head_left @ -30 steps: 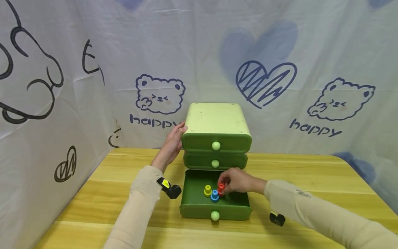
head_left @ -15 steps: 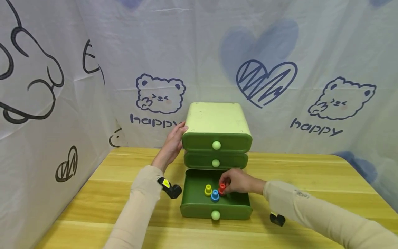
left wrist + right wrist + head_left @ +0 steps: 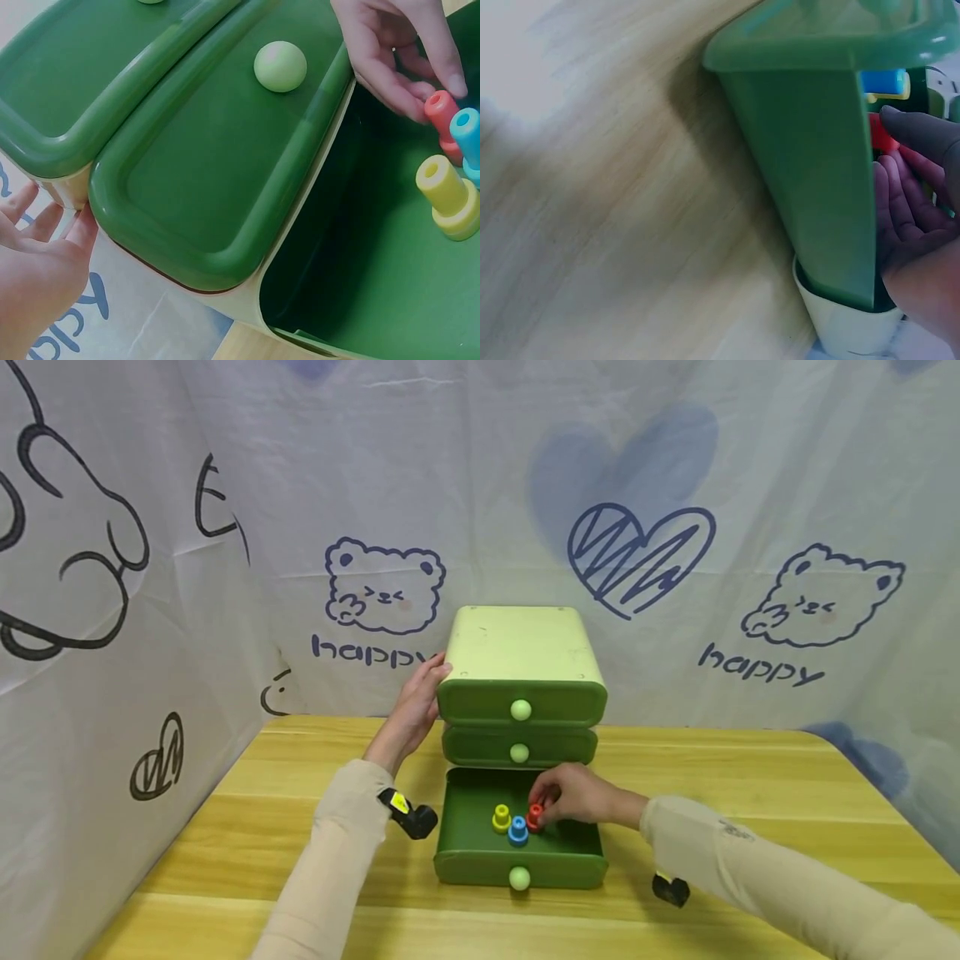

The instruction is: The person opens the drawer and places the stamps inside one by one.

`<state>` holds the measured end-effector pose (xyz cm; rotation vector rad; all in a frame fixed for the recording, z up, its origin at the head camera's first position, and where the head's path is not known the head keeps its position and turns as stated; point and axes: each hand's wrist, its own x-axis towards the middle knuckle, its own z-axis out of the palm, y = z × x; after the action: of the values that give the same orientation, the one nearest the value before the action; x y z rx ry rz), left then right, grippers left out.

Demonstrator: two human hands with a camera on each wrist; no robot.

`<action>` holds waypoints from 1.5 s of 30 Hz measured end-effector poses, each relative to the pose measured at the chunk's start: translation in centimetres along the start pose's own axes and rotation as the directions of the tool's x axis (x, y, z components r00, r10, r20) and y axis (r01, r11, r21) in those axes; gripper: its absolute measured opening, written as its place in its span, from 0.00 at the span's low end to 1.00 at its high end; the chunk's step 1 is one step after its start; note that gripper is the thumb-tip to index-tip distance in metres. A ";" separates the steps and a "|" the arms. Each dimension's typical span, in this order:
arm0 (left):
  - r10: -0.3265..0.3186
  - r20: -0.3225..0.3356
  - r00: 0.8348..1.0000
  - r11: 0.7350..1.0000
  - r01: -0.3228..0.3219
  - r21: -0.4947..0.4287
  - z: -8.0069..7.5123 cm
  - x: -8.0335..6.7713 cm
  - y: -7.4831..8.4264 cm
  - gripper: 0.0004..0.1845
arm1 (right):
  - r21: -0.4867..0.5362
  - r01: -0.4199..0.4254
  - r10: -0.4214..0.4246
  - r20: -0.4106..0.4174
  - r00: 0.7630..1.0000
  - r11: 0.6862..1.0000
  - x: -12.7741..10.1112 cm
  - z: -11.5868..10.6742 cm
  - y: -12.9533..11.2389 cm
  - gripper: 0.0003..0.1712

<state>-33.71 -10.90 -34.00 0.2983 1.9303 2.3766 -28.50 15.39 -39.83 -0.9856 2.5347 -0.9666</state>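
Observation:
A small green and cream drawer cabinet stands with its bottom drawer pulled out. Inside that drawer stand a yellow stepped peg, a blue stepped peg and a red stepped peg, all upright and close together. My right hand reaches into the drawer and pinches the red peg between thumb and fingers. On the cabinet's left side rests my left hand, its extended fingers against the upper side wall, as the left wrist view also shows.
Two upper drawers, the top one and the middle one, are closed, each with a round pale knob. The cabinet sits on a wooden table. A printed white curtain hangs behind and at both sides.

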 end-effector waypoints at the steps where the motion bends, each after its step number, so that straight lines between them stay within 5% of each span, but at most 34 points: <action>1: -0.002 -0.002 1.000 1.000 0.002 -0.002 0.0 0.0 0.0 0.37 | 0.007 -0.002 0.002 -0.008 1.000 1.000 -0.1 0.0 0.0 0.11; 9: -0.023 -0.012 1.000 1.000 0.023 0.004 0.0 -0.1 0.1 0.37 | 0.062 -0.021 0.030 -0.150 0.988 0.998 -2.6 0.1 -1.5 0.11; 17: -0.012 -0.013 1.000 1.000 0.012 -0.010 -0.3 0.0 0.6 0.36 | 0.357 -0.057 0.158 -0.259 0.953 0.932 -4.8 2.1 -4.7 0.14; 26: -0.026 -0.006 1.000 0.999 0.026 -0.019 -0.1 -0.2 0.6 0.36 | 0.484 -0.045 0.200 -0.275 0.940 0.874 -6.2 4.6 -6.8 0.12; 35: -0.026 -0.018 1.000 0.999 0.025 -0.025 0.1 -0.1 0.6 0.36 | 0.555 -0.136 0.298 -0.212 0.931 0.821 -7.7 8.1 -6.2 0.10; 45: -0.011 -0.008 1.000 1.000 0.011 -0.028 0.3 0.1 0.4 0.36 | 0.512 -0.276 0.414 -0.177 0.893 0.813 -7.6 9.5 -5.4 0.16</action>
<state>-33.72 -10.68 -33.56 0.2760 1.8950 2.4001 -15.89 12.90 -43.32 -0.2342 2.3664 -1.5899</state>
